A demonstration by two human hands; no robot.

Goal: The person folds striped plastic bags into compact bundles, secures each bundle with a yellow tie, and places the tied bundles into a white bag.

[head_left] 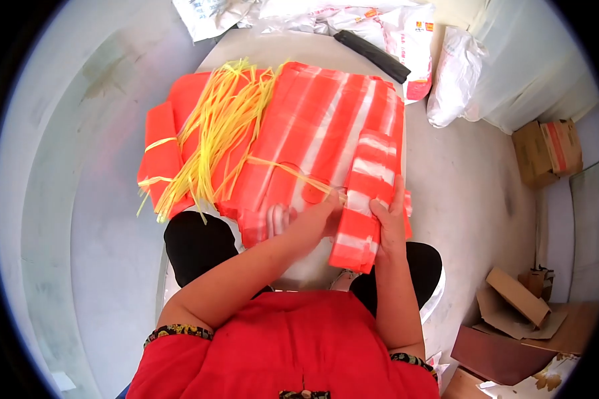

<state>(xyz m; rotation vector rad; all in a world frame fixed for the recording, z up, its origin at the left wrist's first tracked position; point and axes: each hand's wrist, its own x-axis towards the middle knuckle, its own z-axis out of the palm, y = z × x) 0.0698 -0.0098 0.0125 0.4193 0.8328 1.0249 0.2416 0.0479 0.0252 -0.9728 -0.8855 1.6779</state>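
Note:
My right hand [391, 223] grips a folded bundle of red-and-white striped plastic bags [369, 169], its thumb on the near face. At the bundle's left edge, my left hand [327, 211] is closed on a yellow strip [286, 169], slightly blurred; some fingertips are hidden. The strip runs left toward a heap of loose yellow strips [223, 126]. Beneath lies a wide stack of flat striped bags [319, 113]. Farther left, a rolled red bundle [160, 149] has yellow strips around it.
A black rolled item [373, 56] lies at the table's [279, 48] far end, beside white printed sacks [406, 30]. Another white sack [456, 76] stands right of the table. Cardboard boxes [548, 153] sit by the right wall, with an opened carton [506, 346] at lower right.

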